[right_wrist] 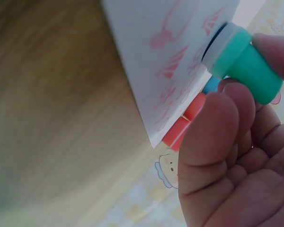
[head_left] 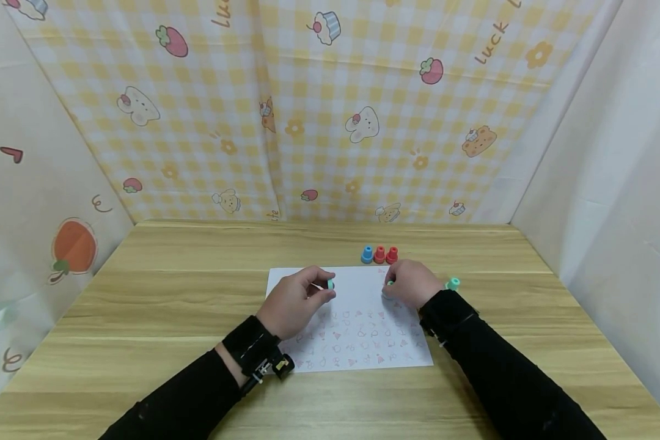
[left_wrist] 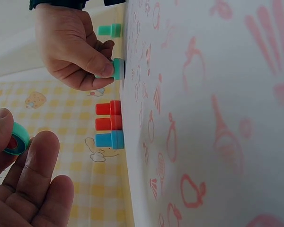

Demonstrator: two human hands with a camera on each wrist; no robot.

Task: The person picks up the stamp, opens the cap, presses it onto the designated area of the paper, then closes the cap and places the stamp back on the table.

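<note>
Green stamp (right_wrist: 262,75) pinched in right hand's (head_left: 415,284) grip, at two o'clock on printed paper (head_left: 357,293). Nine o'clock of it: green cap (head_left: 330,284), left hand (head_left: 288,305) pinching. Twelve o'clock, worktop (head_left: 198,293): blue stamp (head_left: 367,255), two red ones (head_left: 386,255).

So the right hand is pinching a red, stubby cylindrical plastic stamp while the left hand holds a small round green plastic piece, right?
Not quite: the right wrist view shows that the stubby cylindrical plastic stamp the right hand is pinching is green, not red. The left hand does hold a small round green plastic piece.
</note>
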